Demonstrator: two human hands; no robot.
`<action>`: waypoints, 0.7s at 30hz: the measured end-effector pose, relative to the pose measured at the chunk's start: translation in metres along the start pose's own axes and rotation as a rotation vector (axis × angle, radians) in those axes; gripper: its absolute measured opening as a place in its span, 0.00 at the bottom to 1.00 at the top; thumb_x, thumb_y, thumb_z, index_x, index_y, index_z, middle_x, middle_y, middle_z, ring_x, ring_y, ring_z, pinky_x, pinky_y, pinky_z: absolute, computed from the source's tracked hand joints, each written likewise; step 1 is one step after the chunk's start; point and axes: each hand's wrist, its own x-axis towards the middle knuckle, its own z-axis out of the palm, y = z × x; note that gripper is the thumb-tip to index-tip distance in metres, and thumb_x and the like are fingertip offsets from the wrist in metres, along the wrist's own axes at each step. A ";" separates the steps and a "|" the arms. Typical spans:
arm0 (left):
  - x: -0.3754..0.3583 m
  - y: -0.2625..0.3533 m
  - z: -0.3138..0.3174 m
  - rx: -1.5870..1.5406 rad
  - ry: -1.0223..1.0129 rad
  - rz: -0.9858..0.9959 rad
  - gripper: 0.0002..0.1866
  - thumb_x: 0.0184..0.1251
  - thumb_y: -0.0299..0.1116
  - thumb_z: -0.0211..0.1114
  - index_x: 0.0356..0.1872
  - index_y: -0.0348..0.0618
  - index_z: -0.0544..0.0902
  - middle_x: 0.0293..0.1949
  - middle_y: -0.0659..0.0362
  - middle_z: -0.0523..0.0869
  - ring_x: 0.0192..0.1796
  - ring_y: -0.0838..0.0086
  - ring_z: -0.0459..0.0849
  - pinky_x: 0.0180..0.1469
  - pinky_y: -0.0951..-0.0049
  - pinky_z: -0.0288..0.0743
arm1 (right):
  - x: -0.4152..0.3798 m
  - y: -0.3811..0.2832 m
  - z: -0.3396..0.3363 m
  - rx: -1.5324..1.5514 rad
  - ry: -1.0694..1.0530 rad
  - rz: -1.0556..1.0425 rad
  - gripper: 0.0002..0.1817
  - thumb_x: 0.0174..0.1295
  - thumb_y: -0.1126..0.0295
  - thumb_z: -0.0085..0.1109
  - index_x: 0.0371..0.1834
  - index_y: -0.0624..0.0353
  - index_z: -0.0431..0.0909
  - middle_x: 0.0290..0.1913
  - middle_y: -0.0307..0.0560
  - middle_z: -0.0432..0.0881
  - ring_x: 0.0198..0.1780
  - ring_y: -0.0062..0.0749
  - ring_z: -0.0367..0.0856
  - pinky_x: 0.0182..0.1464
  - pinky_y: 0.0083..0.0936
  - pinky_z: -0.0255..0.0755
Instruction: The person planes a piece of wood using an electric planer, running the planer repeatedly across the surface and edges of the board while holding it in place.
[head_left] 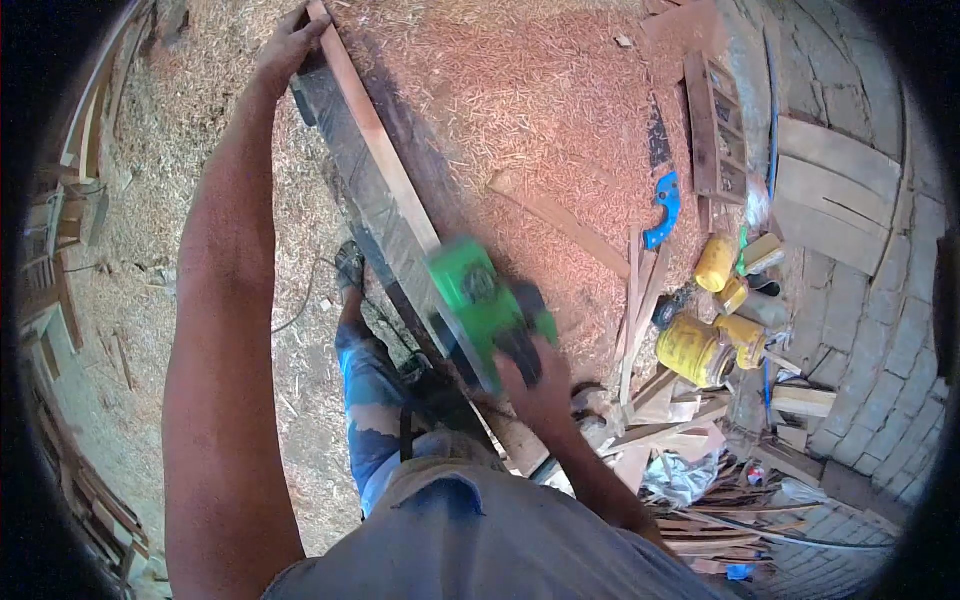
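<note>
My left hand (288,48) is closed around the far end of a long, pale wooden strip (378,145). The strip lies lengthwise on a dark, worn plank (362,165) that runs from the top left down toward my body. On the near part of the strip sits a green electric hand planer (463,278), slightly blurred. My right hand (535,385) is wrapped round the planer's dark rear handle. The planer's body hides the strip beneath it.
Wood shavings (520,90) cover the ground. To the right lie a blue-handled saw (664,208), a wooden frame (705,130), yellow containers (692,350) and loose boards (565,225). Scrap wood (715,540) is piled at lower right. A cable (305,318) trails near my foot (350,265).
</note>
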 end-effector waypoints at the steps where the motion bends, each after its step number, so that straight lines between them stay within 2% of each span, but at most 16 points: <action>1: 0.008 -0.011 -0.002 0.060 0.045 -0.018 0.32 0.85 0.38 0.57 0.84 0.44 0.62 0.76 0.50 0.73 0.75 0.59 0.74 0.77 0.59 0.67 | -0.030 0.022 -0.009 0.024 -0.047 0.009 0.19 0.69 0.60 0.71 0.53 0.62 0.84 0.35 0.51 0.89 0.37 0.39 0.90 0.43 0.36 0.81; 3: 0.003 -0.013 0.006 0.109 0.073 -0.062 0.33 0.86 0.38 0.57 0.86 0.46 0.59 0.79 0.48 0.70 0.78 0.57 0.70 0.79 0.57 0.65 | -0.074 0.049 -0.008 0.064 0.116 -0.064 0.19 0.69 0.60 0.70 0.54 0.63 0.83 0.30 0.48 0.86 0.33 0.36 0.87 0.38 0.35 0.80; 6: -0.009 0.009 0.009 0.064 0.061 -0.127 0.35 0.86 0.39 0.57 0.87 0.47 0.56 0.83 0.44 0.64 0.83 0.54 0.63 0.82 0.53 0.59 | -0.084 0.067 -0.005 0.062 -0.031 0.108 0.22 0.68 0.58 0.72 0.54 0.65 0.81 0.29 0.47 0.85 0.32 0.37 0.85 0.38 0.37 0.79; 7: -0.027 0.039 0.018 0.136 0.128 -0.188 0.34 0.85 0.39 0.57 0.86 0.47 0.59 0.82 0.44 0.66 0.82 0.54 0.66 0.82 0.52 0.60 | -0.080 0.064 -0.003 0.092 -0.029 0.135 0.22 0.68 0.58 0.72 0.54 0.65 0.81 0.30 0.48 0.84 0.32 0.39 0.85 0.39 0.37 0.79; 9: -0.042 0.060 0.025 0.140 0.110 -0.208 0.33 0.85 0.40 0.57 0.85 0.47 0.60 0.82 0.44 0.67 0.82 0.53 0.66 0.82 0.51 0.60 | -0.070 0.048 -0.002 0.145 -0.020 0.188 0.23 0.68 0.57 0.73 0.53 0.65 0.81 0.30 0.49 0.84 0.32 0.41 0.85 0.40 0.38 0.79; 10: -0.042 0.063 0.022 0.139 0.104 -0.215 0.33 0.85 0.40 0.58 0.85 0.47 0.61 0.81 0.44 0.67 0.81 0.53 0.67 0.82 0.51 0.60 | -0.062 0.039 -0.001 0.063 0.020 0.118 0.23 0.68 0.57 0.73 0.53 0.65 0.81 0.31 0.49 0.84 0.33 0.43 0.85 0.40 0.39 0.79; 11: -0.022 0.029 0.012 -0.055 -0.021 -0.072 0.32 0.85 0.41 0.57 0.85 0.47 0.62 0.82 0.45 0.67 0.82 0.52 0.66 0.82 0.51 0.60 | -0.052 0.028 0.001 -0.015 0.064 0.044 0.22 0.67 0.57 0.73 0.52 0.65 0.81 0.31 0.50 0.84 0.33 0.45 0.85 0.40 0.39 0.79; 12: -0.034 0.054 0.019 0.173 0.101 -0.199 0.33 0.86 0.45 0.57 0.85 0.46 0.62 0.82 0.45 0.67 0.83 0.54 0.65 0.82 0.52 0.60 | -0.038 0.017 0.005 -0.091 0.111 -0.039 0.22 0.67 0.57 0.74 0.52 0.65 0.81 0.31 0.51 0.84 0.33 0.47 0.85 0.40 0.40 0.79; 14: 0.011 -0.026 0.006 0.043 0.084 0.068 0.31 0.82 0.52 0.61 0.78 0.46 0.75 0.66 0.56 0.86 0.66 0.68 0.83 0.71 0.66 0.72 | -0.013 -0.007 0.012 -0.099 0.162 -0.070 0.22 0.67 0.57 0.73 0.51 0.65 0.81 0.31 0.53 0.85 0.34 0.50 0.86 0.39 0.40 0.78; 15: 0.015 -0.030 0.005 0.014 0.121 0.083 0.35 0.71 0.42 0.74 0.75 0.38 0.76 0.65 0.48 0.86 0.65 0.62 0.85 0.68 0.64 0.76 | 0.000 -0.019 0.016 -0.103 0.187 -0.085 0.21 0.67 0.58 0.73 0.50 0.65 0.81 0.32 0.54 0.85 0.34 0.52 0.87 0.39 0.41 0.78; 16: -0.008 0.001 0.011 0.001 0.150 0.067 0.34 0.72 0.44 0.73 0.75 0.41 0.77 0.66 0.47 0.86 0.66 0.60 0.84 0.70 0.62 0.76 | 0.013 -0.030 0.020 -0.062 0.168 -0.052 0.21 0.68 0.58 0.73 0.50 0.65 0.81 0.32 0.56 0.85 0.35 0.52 0.87 0.40 0.41 0.78; 18: -0.001 -0.006 0.007 0.132 0.186 0.075 0.36 0.70 0.45 0.74 0.75 0.40 0.76 0.66 0.46 0.86 0.68 0.58 0.84 0.71 0.61 0.75 | 0.041 -0.054 0.026 0.017 0.126 0.020 0.20 0.69 0.58 0.72 0.49 0.65 0.82 0.34 0.58 0.85 0.36 0.53 0.87 0.41 0.41 0.79; 19: -0.007 0.003 0.004 0.194 0.184 0.033 0.36 0.70 0.49 0.73 0.76 0.46 0.76 0.67 0.44 0.85 0.70 0.54 0.83 0.73 0.59 0.75 | 0.058 -0.072 0.028 0.068 0.109 0.028 0.20 0.68 0.57 0.72 0.49 0.65 0.82 0.35 0.59 0.86 0.38 0.56 0.87 0.42 0.44 0.79; 20: 0.008 -0.023 0.003 0.173 0.185 0.011 0.35 0.71 0.53 0.71 0.76 0.55 0.77 0.68 0.44 0.85 0.70 0.51 0.83 0.73 0.58 0.74 | 0.077 -0.093 0.027 0.120 0.093 0.033 0.21 0.68 0.56 0.72 0.50 0.64 0.82 0.36 0.61 0.86 0.39 0.59 0.87 0.44 0.47 0.79; 21: 0.007 -0.018 0.003 0.184 0.190 0.021 0.34 0.72 0.55 0.69 0.76 0.58 0.77 0.68 0.44 0.85 0.71 0.50 0.82 0.74 0.56 0.73 | 0.097 -0.110 0.030 0.171 0.075 0.037 0.22 0.68 0.55 0.73 0.50 0.64 0.81 0.37 0.63 0.87 0.41 0.62 0.87 0.45 0.49 0.80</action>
